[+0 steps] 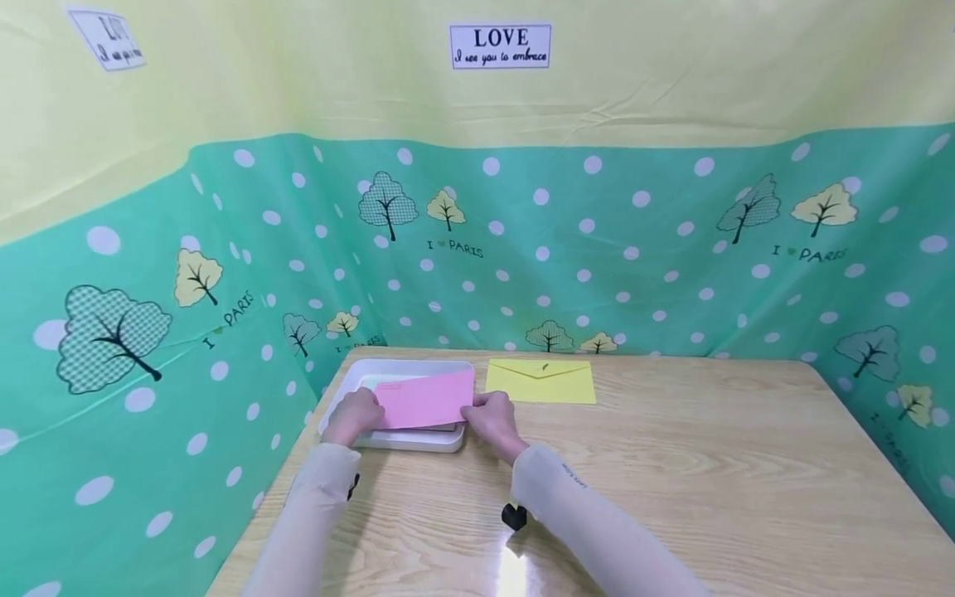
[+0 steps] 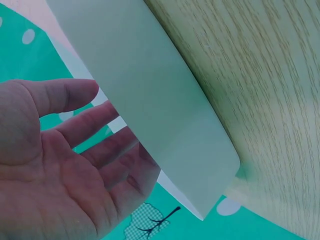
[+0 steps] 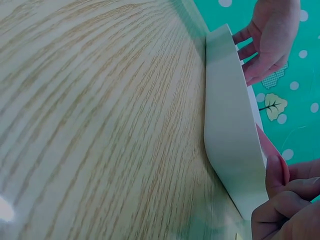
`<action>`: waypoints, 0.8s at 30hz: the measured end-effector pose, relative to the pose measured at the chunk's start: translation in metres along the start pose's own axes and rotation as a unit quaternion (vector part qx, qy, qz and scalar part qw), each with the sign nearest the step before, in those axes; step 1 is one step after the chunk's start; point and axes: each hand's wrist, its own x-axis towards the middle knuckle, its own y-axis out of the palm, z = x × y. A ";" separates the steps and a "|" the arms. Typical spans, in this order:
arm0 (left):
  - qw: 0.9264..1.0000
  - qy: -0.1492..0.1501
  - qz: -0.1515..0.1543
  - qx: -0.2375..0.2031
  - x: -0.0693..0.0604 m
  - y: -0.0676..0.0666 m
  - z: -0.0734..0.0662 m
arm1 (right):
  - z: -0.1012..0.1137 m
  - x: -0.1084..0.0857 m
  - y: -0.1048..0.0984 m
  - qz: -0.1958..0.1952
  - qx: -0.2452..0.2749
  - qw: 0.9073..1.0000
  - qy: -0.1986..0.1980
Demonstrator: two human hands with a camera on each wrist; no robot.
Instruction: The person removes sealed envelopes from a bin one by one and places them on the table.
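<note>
Pink paper [image 1: 429, 403]: being pinched at one end by the right hand [image 1: 494, 419], meeting the left hand [image 1: 356, 415] at the other (cannot tell whether gripping), slanting over a white tray [image 1: 399, 444] resting on a wood-grain tabletop [image 1: 709, 464] beside a yellow envelope [image 1: 540, 388], being walled in by green polka-dot fabric [image 1: 515, 274].

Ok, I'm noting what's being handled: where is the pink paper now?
In the head view, the pink paper is left of centre, over the white tray, its right end in the right hand and the yellow envelope further right.
</note>
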 end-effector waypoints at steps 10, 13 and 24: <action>1.000 0.000 -0.003 -0.005 0.003 0.003 0.001 | 0.001 -0.005 0.001 -0.022 0.002 1.000 -0.001; 1.000 0.004 -0.004 -0.008 0.000 0.004 0.001 | 0.000 -0.005 0.001 -0.023 0.006 1.000 0.001; 0.998 0.044 -0.031 -0.026 -0.013 0.002 -0.010 | -0.002 -0.007 -0.010 -0.034 0.018 0.999 0.000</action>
